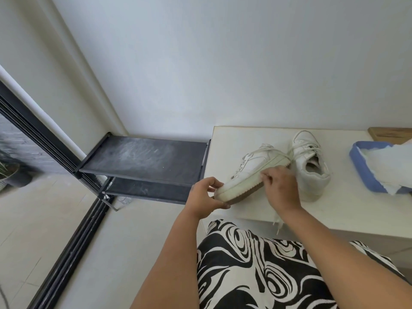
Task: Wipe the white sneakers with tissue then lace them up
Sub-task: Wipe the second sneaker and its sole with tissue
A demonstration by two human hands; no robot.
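Observation:
A white sneaker (254,168) is tipped on its side above the white table (347,210), its sole edge turned toward me. My left hand (206,195) grips its toe end, thumb under the sole. My right hand (282,186) is curled at the sole's side near the heel; a bit of white tissue seems pinched under its fingers, mostly hidden. The second white sneaker (311,166) stands upright just behind, laces loose. A lace end (277,221) hangs over the table's front edge.
A blue tissue box (365,172) with white tissue sticking out sits at the table's right. A wooden item (390,131) lies at the back right corner. A black two-shelf rack (142,161) stands left of the table. My patterned lap is below.

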